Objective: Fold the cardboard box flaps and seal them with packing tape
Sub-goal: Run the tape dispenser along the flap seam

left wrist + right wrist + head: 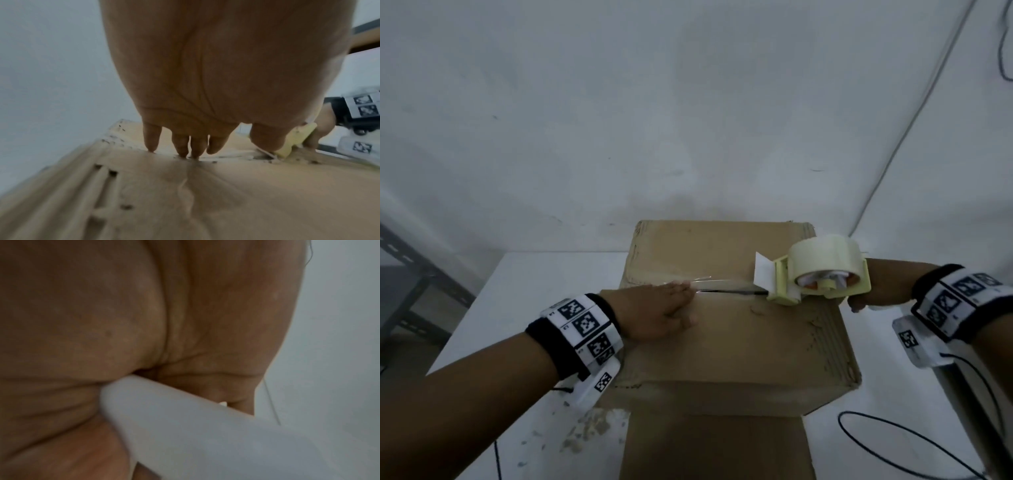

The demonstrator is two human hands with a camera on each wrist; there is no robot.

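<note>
On top of the cardboard box (pixel 739 329), left hand (pixel 654 311): flat, fingers straight, fingertips (pixel 182 151) pressing the clear packing tape strip (pixel 722 283) down at the left end of the seam between the closed flaps. Right hand (pixel 866 298): beyond the box's right edge, curled tightly around the white handle (pixel 185 426) of the pale yellow tape dispenser (pixel 822 274). Dispenser: its front sits on the seam near the box's right edge, tape strip stretched from it toward the left fingertips. Box: stands on a white table (pixel 534 284), against a white wall (pixel 654 120). Black cable (pixel 893 431): on the table right of the box.
</note>
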